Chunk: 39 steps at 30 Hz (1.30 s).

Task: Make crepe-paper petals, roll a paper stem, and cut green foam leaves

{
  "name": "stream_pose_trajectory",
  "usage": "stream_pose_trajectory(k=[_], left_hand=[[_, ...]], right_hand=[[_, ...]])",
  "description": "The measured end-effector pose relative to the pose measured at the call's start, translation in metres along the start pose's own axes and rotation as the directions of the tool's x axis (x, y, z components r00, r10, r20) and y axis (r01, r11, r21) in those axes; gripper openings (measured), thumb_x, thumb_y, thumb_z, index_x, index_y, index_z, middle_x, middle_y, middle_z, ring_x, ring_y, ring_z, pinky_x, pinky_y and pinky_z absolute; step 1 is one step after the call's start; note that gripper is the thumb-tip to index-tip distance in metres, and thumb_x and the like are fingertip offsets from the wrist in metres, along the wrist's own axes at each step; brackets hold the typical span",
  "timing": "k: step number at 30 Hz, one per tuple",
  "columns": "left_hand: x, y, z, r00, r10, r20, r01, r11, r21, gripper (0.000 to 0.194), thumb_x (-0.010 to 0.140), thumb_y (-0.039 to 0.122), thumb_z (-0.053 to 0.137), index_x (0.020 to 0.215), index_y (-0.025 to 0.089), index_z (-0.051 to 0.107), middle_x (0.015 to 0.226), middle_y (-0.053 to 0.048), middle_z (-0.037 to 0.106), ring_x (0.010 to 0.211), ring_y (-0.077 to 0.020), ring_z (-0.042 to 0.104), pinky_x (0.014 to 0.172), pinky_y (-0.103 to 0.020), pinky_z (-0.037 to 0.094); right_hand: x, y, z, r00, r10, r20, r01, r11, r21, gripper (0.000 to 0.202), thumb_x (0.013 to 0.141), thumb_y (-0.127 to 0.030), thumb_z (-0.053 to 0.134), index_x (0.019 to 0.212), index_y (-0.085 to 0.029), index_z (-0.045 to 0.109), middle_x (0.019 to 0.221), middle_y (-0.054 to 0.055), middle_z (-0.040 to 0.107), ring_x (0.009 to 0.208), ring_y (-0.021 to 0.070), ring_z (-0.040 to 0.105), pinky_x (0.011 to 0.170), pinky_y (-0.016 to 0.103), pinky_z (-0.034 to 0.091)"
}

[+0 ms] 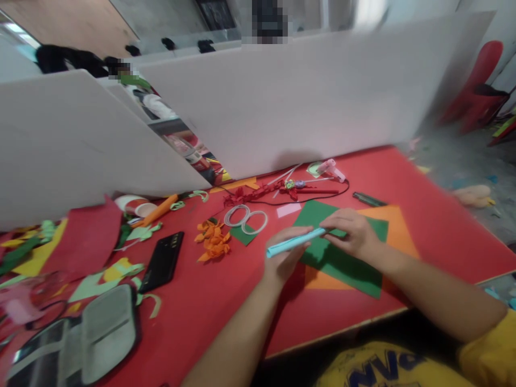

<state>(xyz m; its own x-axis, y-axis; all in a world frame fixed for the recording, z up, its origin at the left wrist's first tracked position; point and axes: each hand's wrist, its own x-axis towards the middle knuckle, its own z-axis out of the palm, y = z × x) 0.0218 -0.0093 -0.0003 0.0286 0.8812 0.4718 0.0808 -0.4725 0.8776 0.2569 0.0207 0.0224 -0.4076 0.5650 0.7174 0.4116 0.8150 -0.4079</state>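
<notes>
A light blue paper roll (291,244) is held between my two hands above the table. My left hand (280,263) supports it from below, closed around its left half. At its right end, the fingers of my right hand (350,232) pinch the roll. Beneath my hands lies a green paper sheet (342,269), on top of an orange sheet (397,228). To the left of them are two pale rings (255,222) and a bunch of orange paper flowers (213,240).
A pink glue gun (331,170) with a black cord lies near the white partition (282,113). A dark cutter (368,199) rests at the right. On the left are a black phone (162,262), an open grey case (107,333) and scattered paper scraps on the red table (226,312).
</notes>
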Motion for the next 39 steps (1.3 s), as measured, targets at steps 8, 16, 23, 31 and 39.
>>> stream_pose_trajectory(k=[8, 16, 23, 31, 39], left_hand=[[-0.002, -0.001, 0.001, 0.999, -0.006, -0.051, 0.003, 0.999, -0.043, 0.037, 0.085, 0.045, 0.088, 0.113, 0.022, 0.082, 0.109, -0.012, 0.084, 0.099, -0.0278, 0.081, 0.086, -0.039, 0.067], [-0.004, 0.001, 0.002, 0.999, 0.03, -0.045, -0.026, 0.996, 0.085, 0.02, 0.09, 0.04, 0.084, 0.104, 0.025, 0.085, 0.109, -0.01, 0.085, 0.106, -0.0291, 0.08, 0.095, -0.044, 0.065], [-0.003, 0.003, 0.005, 1.0, -0.022, 0.021, 0.021, 0.999, 0.03, 0.027, 0.09, 0.043, 0.084, 0.109, 0.025, 0.084, 0.112, -0.011, 0.084, 0.108, -0.0308, 0.08, 0.096, -0.045, 0.065], [-0.008, -0.003, 0.003, 0.999, -0.046, -0.029, 0.047, 0.999, 0.022, 0.022, 0.089, 0.039, 0.085, 0.107, 0.025, 0.085, 0.111, -0.011, 0.084, 0.109, -0.0294, 0.079, 0.1, -0.045, 0.064], [-0.009, -0.01, 0.009, 0.966, -0.239, -0.104, 0.215, 0.956, -0.202, 0.032, 0.079, 0.044, 0.093, 0.102, 0.023, 0.083, 0.101, -0.01, 0.085, 0.106, -0.0294, 0.081, 0.104, -0.048, 0.063]], right_hand=[[0.002, 0.008, -0.005, 1.0, 0.009, 0.021, -0.008, 1.0, -0.023, 0.012, 0.097, -0.02, 0.074, 0.107, -0.022, 0.08, 0.097, 0.008, 0.083, 0.09, 0.0232, 0.078, 0.083, 0.037, 0.06], [-0.002, 0.008, -0.002, 0.996, 0.055, 0.069, -0.053, 0.998, -0.028, 0.029, 0.095, -0.02, 0.075, 0.124, -0.024, 0.077, 0.108, 0.009, 0.083, 0.101, 0.0255, 0.077, 0.091, 0.042, 0.061], [-0.001, 0.007, -0.003, 0.995, 0.031, 0.096, -0.03, 0.999, -0.015, 0.016, 0.097, -0.02, 0.074, 0.11, -0.024, 0.081, 0.097, 0.008, 0.084, 0.092, 0.0237, 0.078, 0.085, 0.039, 0.06], [0.002, 0.005, -0.005, 0.997, 0.002, 0.08, -0.002, 1.0, -0.007, 0.016, 0.097, -0.021, 0.075, 0.111, -0.022, 0.08, 0.101, 0.01, 0.083, 0.096, 0.0251, 0.077, 0.089, 0.041, 0.06], [0.002, 0.004, -0.003, 0.993, 0.029, 0.111, -0.028, 1.0, -0.013, 0.017, 0.094, -0.022, 0.078, 0.111, -0.022, 0.08, 0.099, 0.008, 0.083, 0.096, 0.0253, 0.076, 0.089, 0.041, 0.059]])
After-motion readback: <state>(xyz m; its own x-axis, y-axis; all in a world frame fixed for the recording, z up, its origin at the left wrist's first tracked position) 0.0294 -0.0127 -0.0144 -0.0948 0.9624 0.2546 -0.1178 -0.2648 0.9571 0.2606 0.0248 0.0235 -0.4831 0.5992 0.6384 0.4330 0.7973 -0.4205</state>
